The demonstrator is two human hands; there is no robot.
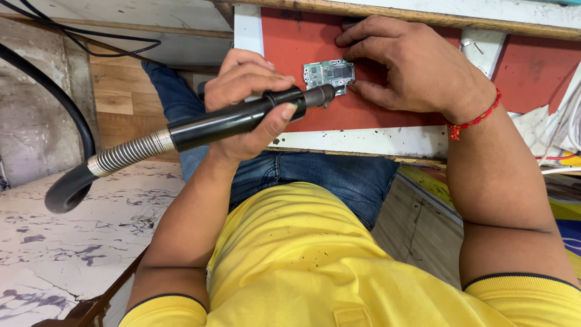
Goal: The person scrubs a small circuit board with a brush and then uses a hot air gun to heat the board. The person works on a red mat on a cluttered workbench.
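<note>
A person in a yellow shirt and blue jeans sits at a bench (363, 142), seen from above their own head. On the bench lies a flat red mat (387, 112) with a pale, chipped and speckled border.

The left hand (248, 103) is wrapped around a black tube-shaped handpiece (242, 118); its fingers are curled tight on the smooth barrel, thumb pressed along the side. The handpiece's rear end runs into a ribbed, silvery metal spring sleeve and then a thick black rubber hose (66, 188) that loops away over a marbled white surface. Its narrow dark nozzle (324, 95) sits right at the lower right edge of a small circuit board (328, 74).

The board lies flat on the red mat, near the far edge of the bench. It is greenish grey, roughly rectangular with a notched outline, studded with tiny components and one darker square chip.

The right hand (405, 63), with a red thread band on its wrist, rests palm down on the mat, fingers spread and flat, fingertips touching the board's top and right edges to pin it.

The work looks underway rather than finished: the nozzle is at the board and the board is held steady. I cannot tell whether any part has come loose.

White cables (566, 130) lie at the right.
</note>
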